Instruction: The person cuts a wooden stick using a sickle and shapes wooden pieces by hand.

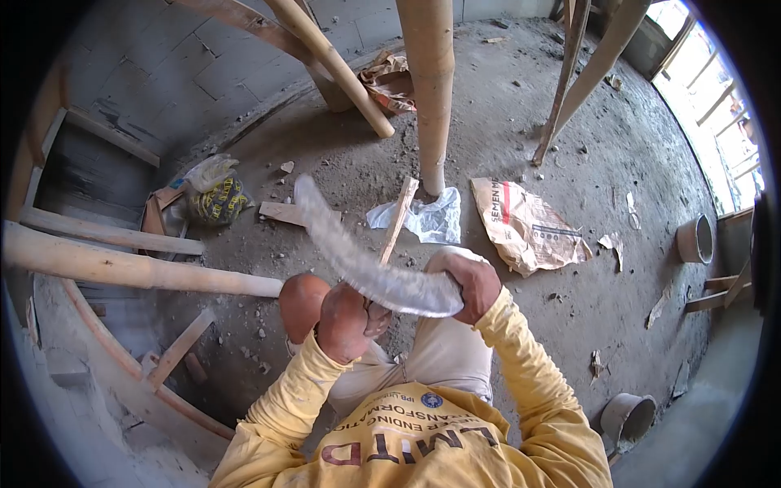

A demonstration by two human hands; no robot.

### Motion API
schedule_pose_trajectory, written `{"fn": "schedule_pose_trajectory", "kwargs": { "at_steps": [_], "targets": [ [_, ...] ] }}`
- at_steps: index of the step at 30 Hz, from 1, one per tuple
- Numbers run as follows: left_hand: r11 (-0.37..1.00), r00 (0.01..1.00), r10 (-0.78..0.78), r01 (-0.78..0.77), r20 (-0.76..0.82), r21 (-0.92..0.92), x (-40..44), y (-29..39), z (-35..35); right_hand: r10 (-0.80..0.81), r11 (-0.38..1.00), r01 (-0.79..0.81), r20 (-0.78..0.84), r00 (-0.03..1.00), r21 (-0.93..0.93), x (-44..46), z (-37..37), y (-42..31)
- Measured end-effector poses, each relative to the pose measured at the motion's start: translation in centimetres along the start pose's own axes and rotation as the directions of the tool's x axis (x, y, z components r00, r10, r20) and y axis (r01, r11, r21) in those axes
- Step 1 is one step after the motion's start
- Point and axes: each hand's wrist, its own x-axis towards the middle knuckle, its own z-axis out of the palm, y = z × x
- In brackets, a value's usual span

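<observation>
A long, curved, greyish strip (358,264), smeared by motion, stretches from the upper left to my right hand (472,286), whose fingers are wrapped round its lower right end. My left hand (350,321) is closed on a thin wooden stick (399,218) that points up and away, behind the strip. Both hands are above my knees, a short way apart. What the strip is made of is too blurred to tell.
Bamboo poles (429,89) stand ahead, and another pole (138,264) juts in at left. A torn paper sack (529,228), clear plastic (431,218), a filled bag (218,199) and two buckets (694,240) lie around on the rough floor.
</observation>
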Motion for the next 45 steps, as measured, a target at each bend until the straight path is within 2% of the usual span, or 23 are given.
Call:
{"fn": "schedule_pose_trajectory", "kwargs": {
  "at_steps": [4, 8, 12, 13, 14, 16, 17, 19, 20, 21, 22, 24, 26, 28, 29, 31, 36, 38, 39, 40, 42, 44, 45],
  "targets": [
    [0.989, 0.991, -0.092, 0.080, -0.094, -0.120, -0.8, 0.8, 2.2, 0.068, 0.988, -0.047, 0.135, 0.989, -0.150, -1.1, -0.6, 0.0],
    [0.948, 0.989, -0.147, 0.148, 0.022, -0.282, -1.5, 0.4, 2.2, 0.039, 0.968, 0.013, 0.201, 0.979, -0.250, -0.1, -2.3, -0.3],
    [0.967, 0.991, -0.130, 0.137, 0.045, -0.214, -2.4, -0.1, 2.5, -0.090, 0.931, 0.147, 0.182, 0.979, -0.333, 1.0, -4.9, -0.7],
    [0.990, 0.989, -0.096, 0.107, -0.110, 0.094, -2.7, 0.1, 2.7, -0.107, 0.931, 0.144, 0.127, 0.986, -0.336, 1.0, -5.3, -0.3],
    [0.977, 0.984, -0.079, 0.108, -0.158, 0.184, -2.8, 0.1, 2.7, 0.003, 0.914, 0.061, 0.159, 0.987, -0.401, 1.0, -5.8, 0.6],
    [0.924, 0.966, -0.044, 0.136, -0.253, 0.358, -3.2, 0.0, 2.6, -0.043, 0.874, 0.121, 0.172, 0.984, -0.471, 1.0, -7.5, 0.7],
    [0.809, 0.980, -0.008, 0.122, -0.197, 0.576, -3.4, -0.2, 1.8, -0.045, 0.874, 0.130, 0.187, 0.981, -0.468, 0.7, -7.8, 1.4],
    [0.648, 0.992, 0.003, 0.092, -0.123, 0.756, -3.6, 0.0, 1.4, -0.020, 0.876, 0.078, 0.125, 0.992, -0.476, -0.5, -8.8, 3.9],
    [0.903, 0.980, -0.192, 0.198, -0.055, 0.382, -4.2, 0.4, 1.9, 0.003, 0.880, 0.029, 0.068, 0.998, -0.474, -1.6, -9.3, 5.5],
    [0.942, 0.941, -0.325, 0.331, 0.094, -0.059, -4.6, 0.8, 2.4, 0.049, 0.838, -0.040, 0.003, 0.999, -0.544, -2.7, -10.4, 7.9],
    [0.941, 0.941, -0.325, 0.331, 0.098, -0.063, -5.5, 1.3, 2.5, 0.086, 0.789, -0.107, -0.065, 0.994, -0.605, -4.0, -11.8, 10.3],
    [0.955, 0.983, -0.181, 0.175, 0.006, 0.241, -7.8, 2.1, 2.2, 0.265, 0.710, -0.460, -0.402, 0.876, -0.534, -6.9, -14.4, 13.3],
    [0.975, 0.983, -0.178, 0.181, -0.039, 0.126, -6.1, 1.3, 1.2, 0.509, 0.736, -0.632, -0.419, 0.752, -0.241, -6.1, -14.0, 7.8],
    [0.962, 0.980, -0.120, 0.154, -0.156, 0.225, -3.8, 0.8, 2.9, 0.194, 0.926, -0.305, -0.411, 0.891, -0.223, -8.0, -10.4, 9.2],
    [0.963, 0.990, -0.095, 0.117, -0.101, 0.244, -3.1, 0.6, 3.1, 0.315, 0.927, -0.361, -0.307, 0.898, -0.105, -7.3, -9.7, 6.0],
    [0.969, 0.993, -0.098, 0.109, -0.060, 0.221, -1.8, 0.4, 2.9, 0.101, 0.966, -0.143, -0.197, 0.975, -0.216, -6.3, -7.5, 3.3],
    [0.981, 0.997, -0.020, 0.034, -0.076, 0.190, -1.2, -0.5, 1.7, 0.073, 0.949, -0.034, 0.113, 0.991, -0.313, -4.6, -5.2, 0.9],
    [0.974, 0.988, -0.054, 0.020, 0.147, 0.227, -1.2, 0.0, 1.4, 0.045, 0.949, -0.001, 0.134, 0.990, -0.314, -4.1, -5.9, 1.3],
    [0.973, 0.987, -0.058, 0.023, 0.147, 0.229, -1.5, -0.2, 1.1, 0.019, 0.950, 0.032, 0.159, 0.987, -0.311, -3.9, -6.2, 1.6],
    [0.778, 1.000, 0.012, -0.015, 0.010, 0.629, -2.0, -0.7, 0.8, 0.024, 0.951, 0.026, 0.157, 0.987, -0.308, -3.8, -6.5, 2.4],
    [0.426, 0.989, 0.123, 0.020, -0.080, 0.905, -2.5, -0.6, 1.6, -0.060, 0.938, 0.082, 0.075, 0.995, -0.337, -3.8, -7.3, 4.9],
    [0.868, 0.991, -0.097, 0.131, -0.095, 0.479, -2.9, 0.7, 4.4, 0.049, 0.919, -0.007, 0.098, 0.994, -0.395, -3.5, -9.8, 4.8],
    [0.795, 0.996, -0.030, 0.076, -0.086, 0.602, -2.7, 0.0, 3.9, 0.043, 0.914, 0.016, 0.136, 0.990, -0.405, -3.4, -10.4, 4.9]
  ]
}}
